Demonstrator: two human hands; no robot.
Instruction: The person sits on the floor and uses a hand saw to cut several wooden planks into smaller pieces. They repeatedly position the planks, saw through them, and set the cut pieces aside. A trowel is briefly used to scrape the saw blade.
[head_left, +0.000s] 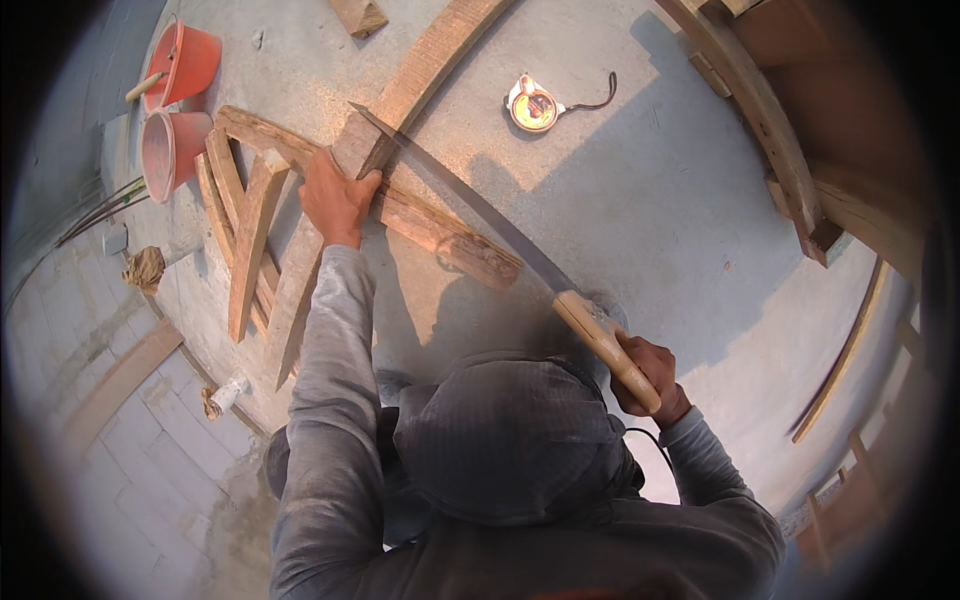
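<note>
My right hand (648,375) is closed round the wooden handle of a handsaw (480,207). Its blade slants up and left, and near the tip it lies across timber just beyond my left hand. Fingers bent over a wooden plank (298,285), my left hand (337,200) grips it close to the blade. That plank rests across another timber (445,235) on the floor. Further out, a longer board (435,60) runs away from the blade; whether it is one piece with the gripped plank, I cannot tell.
A tape measure (533,104) with a wrist strap lies on the concrete floor. Two orange-red buckets (190,65) stand at the far left, near several loose wood offcuts (257,230). A wooden structure (770,120) rises on the right. Sawdust is scattered around the boards.
</note>
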